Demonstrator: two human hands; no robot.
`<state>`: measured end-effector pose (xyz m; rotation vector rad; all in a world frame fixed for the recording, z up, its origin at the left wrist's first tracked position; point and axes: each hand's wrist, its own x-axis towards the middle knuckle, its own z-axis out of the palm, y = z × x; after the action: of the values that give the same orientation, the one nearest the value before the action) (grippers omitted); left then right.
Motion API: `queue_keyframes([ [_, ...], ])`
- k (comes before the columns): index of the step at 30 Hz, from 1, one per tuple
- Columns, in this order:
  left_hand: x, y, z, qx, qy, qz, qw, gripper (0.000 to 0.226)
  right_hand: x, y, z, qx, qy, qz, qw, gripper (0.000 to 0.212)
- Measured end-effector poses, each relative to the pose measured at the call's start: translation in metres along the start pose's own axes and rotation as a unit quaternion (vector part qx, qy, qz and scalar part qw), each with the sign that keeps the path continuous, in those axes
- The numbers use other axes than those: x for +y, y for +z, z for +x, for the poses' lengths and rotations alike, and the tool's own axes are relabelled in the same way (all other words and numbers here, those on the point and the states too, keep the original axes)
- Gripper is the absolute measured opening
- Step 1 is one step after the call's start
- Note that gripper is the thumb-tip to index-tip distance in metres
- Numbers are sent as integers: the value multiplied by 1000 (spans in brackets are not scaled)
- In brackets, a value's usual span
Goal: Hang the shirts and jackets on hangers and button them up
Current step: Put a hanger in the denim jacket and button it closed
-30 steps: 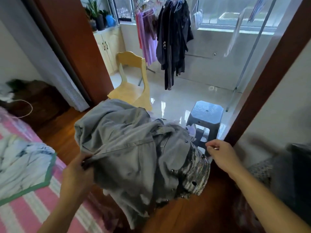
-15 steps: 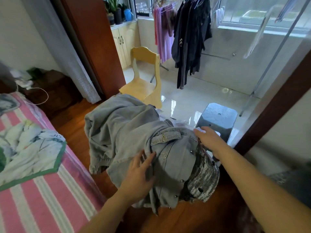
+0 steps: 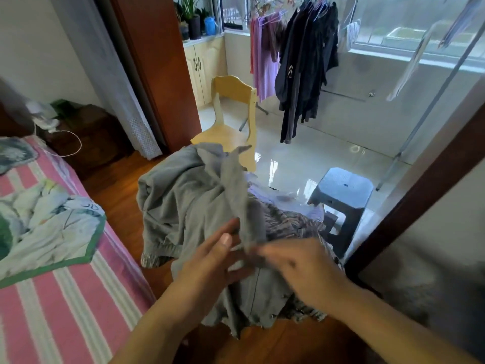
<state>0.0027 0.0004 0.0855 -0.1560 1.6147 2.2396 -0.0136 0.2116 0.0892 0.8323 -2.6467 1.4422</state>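
A grey denim jacket (image 3: 183, 200) lies crumpled on a heap of clothes in front of me. One flap of it stands up in the middle. My left hand (image 3: 210, 261) rests on the jacket's near part with its fingers fairly straight, thumb beside the flap's base. My right hand (image 3: 304, 271) is blurred by motion. Its fingertips meet the flap's lower end and seem to pinch it. Under the jacket, on the right, a dark striped garment (image 3: 294, 224) shows. No hanger is near my hands.
A pink striped bed (image 3: 65, 298) with a floral quilt lies at the left. Beyond the heap are a yellow wooden chair (image 3: 231, 109) and a blue plastic stool (image 3: 343, 190). Dark and purple clothes hang on a rack (image 3: 304, 61) by the window. A brown door frame (image 3: 420, 200) runs down the right.
My right hand has come from the jacket's far side toward me, and a flap now stands up. My left hand slid right along the jacket. The striped garment is more exposed.
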Motion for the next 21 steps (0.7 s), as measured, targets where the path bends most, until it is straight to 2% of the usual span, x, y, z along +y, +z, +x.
queue_keyframes([
  [2, -12, 4, 4, 58, -34, 101, 993, 59, 4, 21, -6, -154, 10, -6, 988, 43],
  [3, -20, 3, 5, 119, -39, 152, 980, 43, 6, 24, -7, -193, 35, 6, 981, 38],
  [4, -28, 0, 6, 189, -45, 167, 967, 29, 10, 22, -7, -203, 66, 15, 977, 36],
  [5, -35, -6, 5, 253, -50, 131, 957, 21, 15, 17, -8, -194, 96, 17, 976, 34],
  [7, -34, -17, -2, 335, -32, 8, 942, 17, 29, 4, -8, -139, 156, -5, 978, 32],
  [8, -30, -24, -8, 337, -11, -38, 941, 19, 37, -4, -4, -118, 178, -28, 977, 32],
  [10, -23, -35, -20, 312, 18, -53, 948, 23, 49, -16, 10, -89, 200, -76, 973, 33],
  [12, -17, -44, -27, 323, 15, 38, 946, 28, 55, -19, 35, -61, 213, -80, 972, 32],
  [15, -5, -57, -30, 392, 52, 233, 888, 33, 65, -12, 93, -54, 203, -101, 973, 26],
  [17, 5, -60, -33, 414, 92, 296, 856, 27, 82, -3, 143, -57, 176, -136, 973, 32],
  [19, 14, -62, -35, 433, 123, 321, 833, 24, 110, 11, 196, -98, 149, -196, 964, 49],
  [21, 23, -66, -40, 447, 139, 332, 819, 34, 141, 30, 240, -159, 130, -281, 937, 69],
])
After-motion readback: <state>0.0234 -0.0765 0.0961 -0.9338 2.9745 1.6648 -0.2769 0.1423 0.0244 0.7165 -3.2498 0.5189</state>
